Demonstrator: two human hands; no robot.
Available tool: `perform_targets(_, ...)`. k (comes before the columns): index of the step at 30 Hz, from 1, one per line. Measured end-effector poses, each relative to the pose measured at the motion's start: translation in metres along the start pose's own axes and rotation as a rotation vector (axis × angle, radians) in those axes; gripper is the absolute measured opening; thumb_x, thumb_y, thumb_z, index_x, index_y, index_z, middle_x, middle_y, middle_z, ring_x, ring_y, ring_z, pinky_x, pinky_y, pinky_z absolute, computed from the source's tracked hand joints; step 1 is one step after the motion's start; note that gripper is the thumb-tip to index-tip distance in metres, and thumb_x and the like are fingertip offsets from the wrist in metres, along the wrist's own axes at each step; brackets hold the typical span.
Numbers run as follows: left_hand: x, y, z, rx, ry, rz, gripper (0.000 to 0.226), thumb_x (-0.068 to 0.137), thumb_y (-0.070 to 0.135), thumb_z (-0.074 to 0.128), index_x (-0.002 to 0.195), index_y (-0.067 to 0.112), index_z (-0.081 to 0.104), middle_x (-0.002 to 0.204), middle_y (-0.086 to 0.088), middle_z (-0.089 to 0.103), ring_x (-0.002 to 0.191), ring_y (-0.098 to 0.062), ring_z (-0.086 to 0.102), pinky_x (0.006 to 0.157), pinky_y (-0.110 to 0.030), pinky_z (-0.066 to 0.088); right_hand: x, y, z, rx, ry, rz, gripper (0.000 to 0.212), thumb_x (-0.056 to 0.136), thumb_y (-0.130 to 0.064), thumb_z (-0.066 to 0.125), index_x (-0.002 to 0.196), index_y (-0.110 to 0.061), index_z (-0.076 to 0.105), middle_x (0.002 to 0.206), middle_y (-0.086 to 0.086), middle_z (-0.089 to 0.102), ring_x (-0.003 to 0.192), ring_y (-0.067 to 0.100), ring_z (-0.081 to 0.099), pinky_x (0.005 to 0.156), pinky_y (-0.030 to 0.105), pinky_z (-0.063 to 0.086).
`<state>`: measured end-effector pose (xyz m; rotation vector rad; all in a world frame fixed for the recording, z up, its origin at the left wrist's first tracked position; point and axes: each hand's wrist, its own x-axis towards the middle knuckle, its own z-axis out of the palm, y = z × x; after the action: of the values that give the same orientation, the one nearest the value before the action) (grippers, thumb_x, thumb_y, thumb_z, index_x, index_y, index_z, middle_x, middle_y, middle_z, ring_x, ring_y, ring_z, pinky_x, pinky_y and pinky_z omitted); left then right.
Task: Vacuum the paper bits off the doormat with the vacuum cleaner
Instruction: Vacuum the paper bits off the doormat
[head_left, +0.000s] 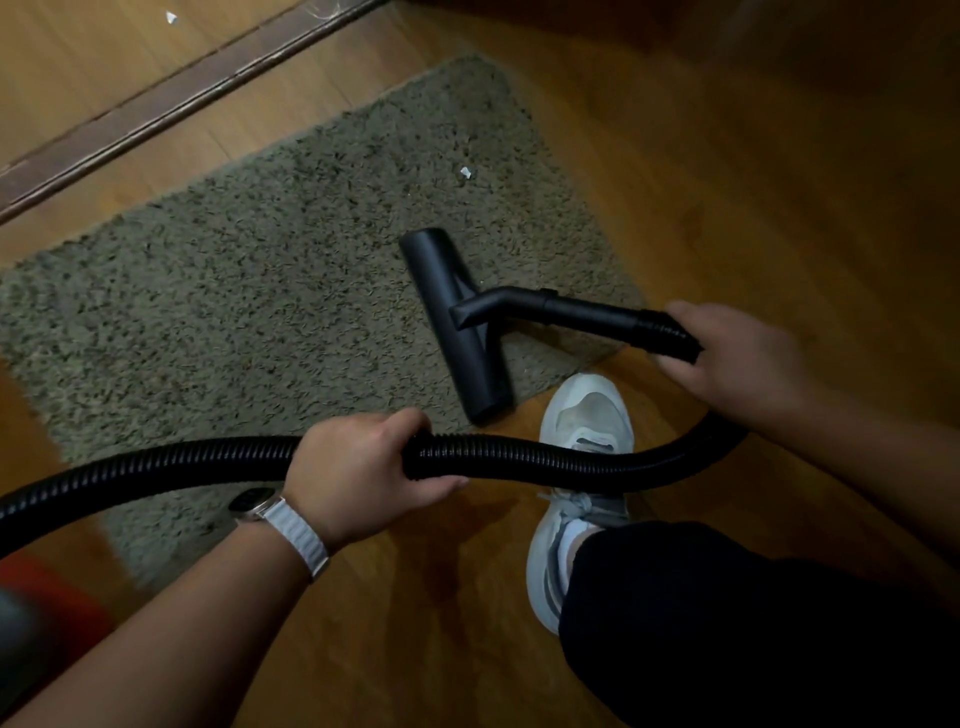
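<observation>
A shaggy grey-green doormat (249, 291) lies on the wooden floor. One white paper bit (465, 173) rests on its far right part. The black vacuum floor nozzle (454, 322) sits on the mat's near right side, below that bit. My right hand (727, 353) grips the ribbed end of the black hose where it joins the nozzle's short tube (571, 310). My left hand (358, 467) grips the black ribbed hose (156, 462) farther back, above the mat's near edge. The hose loops right behind my right hand.
A dark wooden threshold strip (171, 98) runs diagonally beyond the mat. Another white paper bit (171, 18) lies on the floor past it. My white sneaker (576, 467) and dark trouser leg stand right of the mat. A red and grey shape (41, 608), blurred, sits at lower left.
</observation>
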<state>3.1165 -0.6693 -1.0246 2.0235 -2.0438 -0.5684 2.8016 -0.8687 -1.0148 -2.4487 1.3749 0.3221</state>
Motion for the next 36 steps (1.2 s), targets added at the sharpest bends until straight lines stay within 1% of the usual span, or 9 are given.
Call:
perform_targets(5,0.002,0.0,0.0,-0.008,0.031,-0.008,0.058,0.07,0.081,0.049,0.079,0.026,0.065,0.056,0.009,0.059,0.048,-0.015,0.059,0.041,-0.022,0.036,0.0,0.011,-0.01,0.002,0.002,0.016,0.037,0.086,-0.042,0.056,0.117,-0.021,0.059,0.085,-0.001,0.056,0.078,0.023,0.057,0.059,0.035,0.047)
perform_targets(11,0.006,0.004,0.006,-0.028,0.05,-0.018,0.055,0.07,0.079,0.053,0.079,0.026,0.064,0.059,0.009,0.06,0.051,-0.015,0.061,0.041,-0.025,0.043,-0.025,0.028,-0.016,-0.014,0.026,0.151,0.035,0.087,-0.032,0.067,0.117,-0.016,0.061,0.082,0.005,0.055,0.07,0.023,0.051,0.054,0.028,0.031)
perform_targets(17,0.003,0.001,0.01,-0.018,0.033,-0.013,0.056,0.07,0.08,0.051,0.079,0.026,0.064,0.057,0.01,0.059,0.049,-0.014,0.059,0.042,-0.022,0.036,-0.015,0.019,-0.008,0.028,0.0,0.093,0.026,0.09,-0.036,0.063,0.111,-0.022,0.058,0.077,-0.003,0.052,0.066,0.017,0.051,0.05,0.028,0.036)
perform_targets(20,0.003,-0.003,0.008,-0.016,0.026,-0.022,0.056,0.071,0.08,0.05,0.081,0.026,0.065,0.06,0.01,0.061,0.051,-0.015,0.061,0.041,-0.023,0.041,0.0,0.011,-0.007,0.093,0.038,0.033,0.024,0.089,-0.042,0.058,0.105,-0.025,0.058,0.078,-0.004,0.053,0.07,0.019,0.054,0.055,0.037,0.047)
perform_targets(23,0.006,-0.007,0.004,-0.009,0.037,-0.033,0.057,0.071,0.08,0.049,0.081,0.026,0.065,0.059,0.01,0.061,0.051,-0.016,0.061,0.041,-0.024,0.042,0.014,0.004,-0.01,0.176,0.096,0.036,0.026,0.089,-0.043,0.059,0.107,-0.024,0.061,0.082,0.0,0.06,0.075,0.022,0.058,0.062,0.041,0.05)
perform_targets(27,0.01,-0.009,-0.003,-0.007,0.045,-0.048,0.056,0.072,0.08,0.048,0.079,0.026,0.064,0.058,0.01,0.059,0.05,-0.015,0.061,0.044,-0.02,0.03,0.035,0.002,-0.019,0.261,0.154,0.136,0.026,0.092,-0.039,0.064,0.112,-0.023,0.062,0.086,0.001,0.062,0.075,0.021,0.058,0.061,0.035,0.046)
perform_targets(29,0.012,-0.01,-0.005,-0.01,0.05,-0.057,0.057,0.072,0.081,0.047,0.078,0.026,0.063,0.057,0.01,0.058,0.05,-0.016,0.061,0.044,-0.02,0.03,0.045,0.005,-0.024,0.264,0.185,0.18,0.027,0.092,-0.04,0.064,0.113,-0.024,0.061,0.088,0.0,0.061,0.078,0.02,0.057,0.062,0.034,0.044)
perform_targets(32,0.015,-0.012,-0.012,-0.009,0.071,-0.091,0.058,0.071,0.081,0.046,0.079,0.026,0.063,0.054,0.01,0.056,0.049,-0.017,0.06,0.041,-0.021,0.034,0.062,0.001,-0.031,0.269,0.2,0.235,0.03,0.091,-0.042,0.064,0.114,-0.022,0.061,0.092,0.002,0.062,0.083,0.023,0.058,0.071,0.039,0.051)
perform_targets(36,0.019,-0.016,-0.019,0.018,0.097,-0.147,0.056,0.07,0.081,0.047,0.079,0.028,0.061,0.051,0.012,0.047,0.048,-0.016,0.059,0.042,-0.019,0.033,0.084,-0.009,-0.029,0.29,0.164,0.282,0.032,0.092,-0.041,0.063,0.117,-0.023,0.062,0.094,0.001,0.06,0.084,0.019,0.055,0.069,0.033,0.046)
